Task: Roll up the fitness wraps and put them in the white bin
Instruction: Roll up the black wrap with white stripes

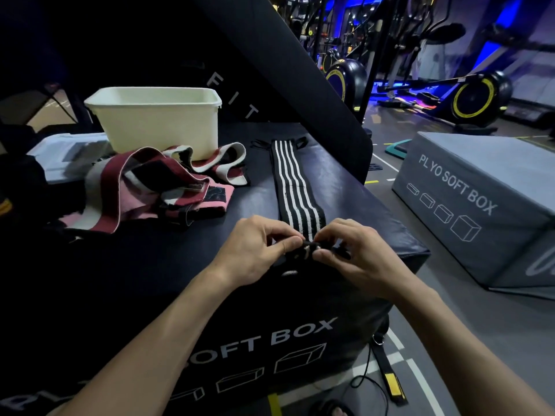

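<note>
A black wrap with white stripes (295, 181) lies stretched out along the top of a black plyo soft box (345, 187), running away from me. Its near end is curled into a small roll between my hands. My left hand (255, 250) and my right hand (357, 253) both pinch that rolled end with thumbs and fingertips. A tangled pile of maroon, pink, white and black wraps (156, 187) sits to the left. Behind the pile stands the white bin (156, 121); its inside is hidden from here.
A grey plyo soft box (480, 199) stands on the floor to the right. A large black pad (285, 70) leans behind the bin. Exercise bikes (474, 97) fill the back right. A black strap with a yellow tag (390, 376) lies on the floor.
</note>
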The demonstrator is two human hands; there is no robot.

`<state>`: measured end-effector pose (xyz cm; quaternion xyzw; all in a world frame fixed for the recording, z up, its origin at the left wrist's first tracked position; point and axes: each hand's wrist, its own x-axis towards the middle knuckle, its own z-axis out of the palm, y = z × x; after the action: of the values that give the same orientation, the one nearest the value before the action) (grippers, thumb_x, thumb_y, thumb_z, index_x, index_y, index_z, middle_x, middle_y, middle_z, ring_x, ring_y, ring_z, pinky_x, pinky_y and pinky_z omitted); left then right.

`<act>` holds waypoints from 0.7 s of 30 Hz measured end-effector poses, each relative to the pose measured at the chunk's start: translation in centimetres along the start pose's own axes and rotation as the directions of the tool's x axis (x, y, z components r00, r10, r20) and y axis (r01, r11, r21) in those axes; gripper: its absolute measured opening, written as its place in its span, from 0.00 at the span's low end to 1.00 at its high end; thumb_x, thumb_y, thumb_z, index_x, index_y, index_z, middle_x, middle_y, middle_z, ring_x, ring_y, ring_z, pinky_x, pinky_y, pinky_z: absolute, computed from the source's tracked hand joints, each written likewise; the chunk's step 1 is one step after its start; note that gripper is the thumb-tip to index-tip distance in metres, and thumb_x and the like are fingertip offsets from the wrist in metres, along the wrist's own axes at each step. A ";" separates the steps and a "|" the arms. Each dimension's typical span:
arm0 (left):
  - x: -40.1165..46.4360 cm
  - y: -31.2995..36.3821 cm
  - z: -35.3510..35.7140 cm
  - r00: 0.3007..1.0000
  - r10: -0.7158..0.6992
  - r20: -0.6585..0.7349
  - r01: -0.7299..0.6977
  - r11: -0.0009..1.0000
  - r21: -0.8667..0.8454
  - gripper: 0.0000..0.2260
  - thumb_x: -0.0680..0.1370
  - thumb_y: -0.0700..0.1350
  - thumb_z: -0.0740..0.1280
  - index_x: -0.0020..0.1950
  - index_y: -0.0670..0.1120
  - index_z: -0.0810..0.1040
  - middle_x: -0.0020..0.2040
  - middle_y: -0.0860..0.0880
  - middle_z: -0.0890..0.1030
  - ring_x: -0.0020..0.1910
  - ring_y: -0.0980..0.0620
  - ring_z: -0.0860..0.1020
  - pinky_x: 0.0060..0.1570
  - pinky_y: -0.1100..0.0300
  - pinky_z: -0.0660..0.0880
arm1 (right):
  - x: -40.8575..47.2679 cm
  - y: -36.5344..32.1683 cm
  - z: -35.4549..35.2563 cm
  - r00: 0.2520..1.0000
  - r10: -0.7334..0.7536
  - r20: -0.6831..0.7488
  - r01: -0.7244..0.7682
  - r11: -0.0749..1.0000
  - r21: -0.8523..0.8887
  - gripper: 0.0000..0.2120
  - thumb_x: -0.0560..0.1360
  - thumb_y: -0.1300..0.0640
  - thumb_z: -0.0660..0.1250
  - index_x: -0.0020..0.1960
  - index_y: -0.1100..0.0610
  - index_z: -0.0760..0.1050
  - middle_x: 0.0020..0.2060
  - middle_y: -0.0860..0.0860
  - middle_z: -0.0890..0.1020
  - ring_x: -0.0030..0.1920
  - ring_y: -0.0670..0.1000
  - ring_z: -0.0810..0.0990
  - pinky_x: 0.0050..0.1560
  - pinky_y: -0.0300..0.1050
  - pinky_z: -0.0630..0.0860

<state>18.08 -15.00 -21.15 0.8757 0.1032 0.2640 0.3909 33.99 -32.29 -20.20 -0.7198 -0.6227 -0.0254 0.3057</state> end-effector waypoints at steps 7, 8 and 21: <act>0.6 0.0 -0.1 1.000 0.009 0.022 -0.010 0.999 0.035 0.03 0.78 0.48 0.74 0.47 0.53 0.88 0.39 0.66 0.84 0.41 0.62 0.81 0.45 0.64 0.75 | 0.3 0.3 0.4 0.997 0.055 0.058 -0.055 0.998 -0.015 0.13 0.79 0.44 0.64 0.54 0.52 0.79 0.46 0.42 0.79 0.50 0.42 0.73 0.49 0.28 0.66; 0.7 0.1 -0.3 0.999 0.049 0.021 -0.051 0.995 0.082 0.03 0.78 0.48 0.74 0.48 0.53 0.88 0.39 0.68 0.83 0.42 0.64 0.80 0.45 0.68 0.72 | 0.4 0.3 0.5 0.997 0.056 0.059 -0.055 0.998 -0.014 0.13 0.79 0.43 0.63 0.54 0.51 0.79 0.46 0.43 0.79 0.50 0.43 0.73 0.49 0.29 0.66; 7.6 -3.3 -0.1 0.782 0.037 0.622 -0.372 0.829 0.418 0.22 0.87 0.57 0.45 0.82 0.62 0.55 0.83 0.58 0.52 0.82 0.59 0.45 0.81 0.54 0.40 | 0.1 -0.3 0.8 0.997 0.017 0.081 -0.016 1.000 -0.014 0.12 0.79 0.43 0.62 0.53 0.51 0.75 0.50 0.38 0.77 0.54 0.45 0.74 0.54 0.51 0.71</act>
<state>24.47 -9.79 -20.67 0.9912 -0.0559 -0.0165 0.1192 33.48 -31.83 -20.76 -0.7275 -0.6283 0.0021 0.2758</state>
